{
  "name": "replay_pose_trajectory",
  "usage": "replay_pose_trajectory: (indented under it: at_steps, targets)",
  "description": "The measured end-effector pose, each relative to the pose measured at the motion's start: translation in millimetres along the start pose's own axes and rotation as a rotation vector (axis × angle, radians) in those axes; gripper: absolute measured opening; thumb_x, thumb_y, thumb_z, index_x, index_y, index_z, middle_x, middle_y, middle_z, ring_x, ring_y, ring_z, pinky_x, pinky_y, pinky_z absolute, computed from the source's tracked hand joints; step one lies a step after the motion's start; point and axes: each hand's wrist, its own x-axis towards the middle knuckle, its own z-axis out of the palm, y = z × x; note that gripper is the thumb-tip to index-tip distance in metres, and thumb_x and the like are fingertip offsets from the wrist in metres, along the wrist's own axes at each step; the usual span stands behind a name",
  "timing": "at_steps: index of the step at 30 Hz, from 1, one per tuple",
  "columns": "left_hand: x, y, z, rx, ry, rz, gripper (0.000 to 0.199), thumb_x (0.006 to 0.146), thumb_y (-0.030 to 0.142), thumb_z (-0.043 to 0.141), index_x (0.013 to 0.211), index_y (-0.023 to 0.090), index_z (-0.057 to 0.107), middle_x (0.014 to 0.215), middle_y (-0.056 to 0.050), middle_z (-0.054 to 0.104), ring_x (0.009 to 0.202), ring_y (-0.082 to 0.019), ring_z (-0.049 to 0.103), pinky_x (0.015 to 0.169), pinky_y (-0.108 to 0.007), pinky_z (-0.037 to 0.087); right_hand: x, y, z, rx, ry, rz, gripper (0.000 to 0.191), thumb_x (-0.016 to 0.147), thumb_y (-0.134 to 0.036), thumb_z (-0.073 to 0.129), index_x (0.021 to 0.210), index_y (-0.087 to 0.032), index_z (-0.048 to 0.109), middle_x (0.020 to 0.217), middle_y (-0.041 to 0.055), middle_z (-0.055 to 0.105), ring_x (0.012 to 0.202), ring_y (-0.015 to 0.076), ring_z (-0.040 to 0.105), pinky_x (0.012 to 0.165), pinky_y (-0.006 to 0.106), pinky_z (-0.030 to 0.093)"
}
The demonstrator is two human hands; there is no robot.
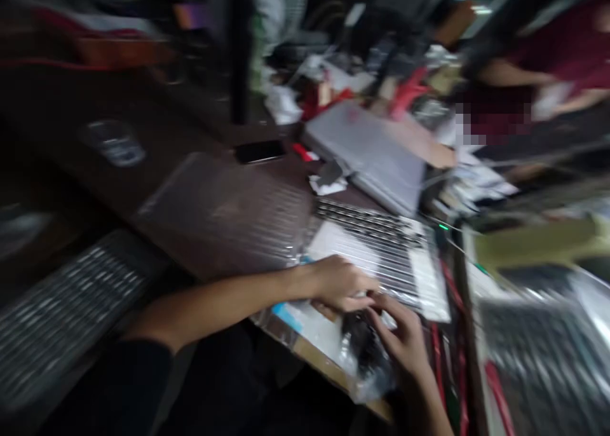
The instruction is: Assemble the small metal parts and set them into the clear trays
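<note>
The view is smeared by motion. My left hand (pixel 339 285) reaches in from the left with its fingers curled and pressed together; whatever lies in them is too small to make out. Its fingertips meet those of my right hand (pixel 403 335), which is closed at the upper end of a clear plastic bag (pixel 366 353) with dark contents. The bag sits at the table's front edge. Just beyond the hands lies a tray with rows of dark, slim parts (pixel 386 248), with a white sheet (pixel 345 245) over part of it.
To the left lie an empty-looking clear ribbed tray (pixel 238 213), a black phone (pixel 260 151) and a clear cup (pixel 117 143). A grey box-like case (pixel 366 153) stands behind the parts. Filled trays (pixel 71 321) flank both sides. A person in a dark red shirt (pixel 562 54) is at the right.
</note>
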Motion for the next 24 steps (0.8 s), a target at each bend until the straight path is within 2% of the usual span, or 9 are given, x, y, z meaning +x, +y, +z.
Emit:
replay_pose_trajectory:
  at_steps: [2,4,10,15,24]
  targets:
    - [7.3,-10.3,5.1,-0.035,0.041,0.051,0.013,0.089,0.034,0.058,0.094,0.024,0.063,0.088,-0.002,0.074,0.079,-0.020,0.069,0.066,-0.031,0.045,-29.5,16.2,-7.1,0.136,0.224,0.009,0.025,0.099,-0.032,0.046,0.090,-0.022,0.067,0.089,0.0091,0.069,0.083,0.0207,0.064,0.079,0.035,0.053]
    - [6.0,-15.3,5.8,-0.060,0.028,0.067,0.013,0.089,0.033,0.058,0.094,0.023,0.064,0.087,-0.001,0.074,0.077,-0.019,0.068,0.067,-0.030,0.044,-35.5,23.5,-5.6,0.255,0.325,-0.065,0.024,0.098,-0.031,0.047,0.087,-0.020,0.066,0.082,0.0075,0.069,0.078,0.0198,0.064,0.075,0.033,0.053]
    - [1.5,-3.7,2.5,-0.046,-0.037,-0.002,0.014,0.090,0.032,0.056,0.095,0.021,0.064,0.084,0.001,0.072,0.075,-0.017,0.066,0.066,-0.027,0.041,-24.6,26.9,-0.8,0.325,0.394,-0.270,0.013,0.094,-0.023,0.054,0.092,-0.019,0.066,0.079,0.0039,0.068,0.071,0.0159,0.062,0.066,0.028,0.049]
    - [5.8,-4.2,4.3,-0.068,-0.051,-0.023,0.015,0.091,0.032,0.055,0.095,0.021,0.065,0.076,0.002,0.068,0.071,-0.016,0.064,0.066,-0.027,0.040,-30.3,29.5,-2.3,0.278,0.374,-0.245,0.015,0.094,-0.021,0.053,0.091,-0.019,0.067,0.079,0.0047,0.067,0.073,0.0173,0.062,0.066,0.029,0.048]
    - [5.2,-3.0,6.0,-0.083,-0.059,-0.023,0.015,0.090,0.030,0.055,0.096,0.020,0.064,0.077,0.000,0.068,0.071,-0.017,0.064,0.066,-0.027,0.040,-32.5,29.2,-4.1,0.258,0.359,-0.237,0.013,0.093,-0.019,0.054,0.092,-0.018,0.067,0.082,0.0052,0.069,0.074,0.0162,0.063,0.067,0.027,0.048]
